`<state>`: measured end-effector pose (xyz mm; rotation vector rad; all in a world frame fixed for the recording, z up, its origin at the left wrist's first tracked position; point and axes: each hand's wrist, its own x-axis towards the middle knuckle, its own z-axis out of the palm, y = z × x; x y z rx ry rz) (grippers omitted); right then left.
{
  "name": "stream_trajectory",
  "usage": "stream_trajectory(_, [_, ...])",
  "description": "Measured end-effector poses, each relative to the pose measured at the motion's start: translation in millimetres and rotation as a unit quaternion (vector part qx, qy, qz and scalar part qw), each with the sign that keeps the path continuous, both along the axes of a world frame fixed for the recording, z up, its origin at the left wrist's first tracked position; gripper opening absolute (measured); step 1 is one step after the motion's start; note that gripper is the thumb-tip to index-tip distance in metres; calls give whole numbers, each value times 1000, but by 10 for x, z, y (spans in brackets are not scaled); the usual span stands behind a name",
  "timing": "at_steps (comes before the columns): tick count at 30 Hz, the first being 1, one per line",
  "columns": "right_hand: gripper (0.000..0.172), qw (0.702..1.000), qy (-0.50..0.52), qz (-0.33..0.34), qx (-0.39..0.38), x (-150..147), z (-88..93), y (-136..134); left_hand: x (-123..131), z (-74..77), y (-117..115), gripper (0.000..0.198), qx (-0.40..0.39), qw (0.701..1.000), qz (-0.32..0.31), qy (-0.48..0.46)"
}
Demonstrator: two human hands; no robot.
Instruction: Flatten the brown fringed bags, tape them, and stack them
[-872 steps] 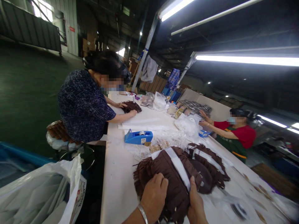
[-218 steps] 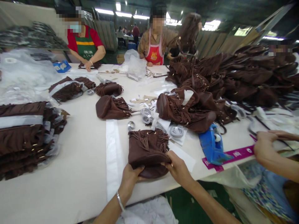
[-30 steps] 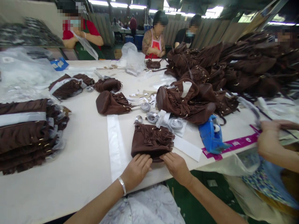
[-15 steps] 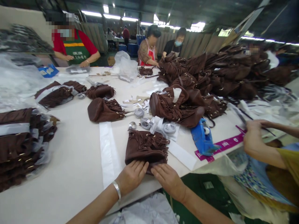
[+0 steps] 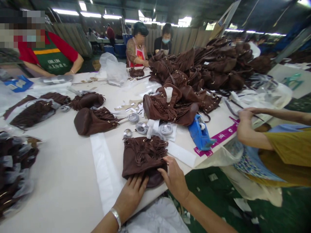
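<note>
A dark brown fringed bag (image 5: 143, 158) lies flat at the table's near edge, its fringe and gold rings toward the far side. My left hand (image 5: 132, 191) rests at its near edge with fingers stretched out, the fingertips partly hidden by the bag. At the right side, my right hand (image 5: 173, 178) pinches the bag's lower corner between thumb and fingers. Just beyond the bag are coiled grey wrapped straps (image 5: 166, 129). White foam strips lie on both sides, one on the left (image 5: 104, 171) and one on the right (image 5: 182, 154).
A blue tape dispenser (image 5: 200, 132) stands on the right beside a purple strip (image 5: 223, 136). Brown bags are heaped (image 5: 209, 71) at the back right, and another bag (image 5: 94, 120) lies to the left. A co-worker's arm (image 5: 252, 129) reaches in from the right; other people stand across the table.
My right hand has gone from lying flat at the bag's near edge to gripping its right lower corner. The view has swung right, so everything sits further left.
</note>
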<state>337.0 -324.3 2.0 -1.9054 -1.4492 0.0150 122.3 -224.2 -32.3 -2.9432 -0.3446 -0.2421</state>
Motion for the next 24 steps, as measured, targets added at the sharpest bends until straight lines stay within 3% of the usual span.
stream_trajectory(5, [43,999,47,13,8,-126,-188,87,64,-73,-77,56,34,999,-14,-19])
stream_trajectory(9, [51,982,170,-77,22,-192,-347,39,68,-140,-97,57,34,999,-15,-38])
stream_trajectory(15, [25,962,206,-176,-10,-291,-365,-19,56,-123,-82,54,27,998,-9,-53])
stream_trajectory(19, [6,978,180,-109,-9,-241,-271,-21,40,-116,-57,52,16,997,-17,-72])
stream_trajectory(24, [11,993,108,-34,-19,-32,-267,-74,47,-159,-71,50,11,997,-19,-78])
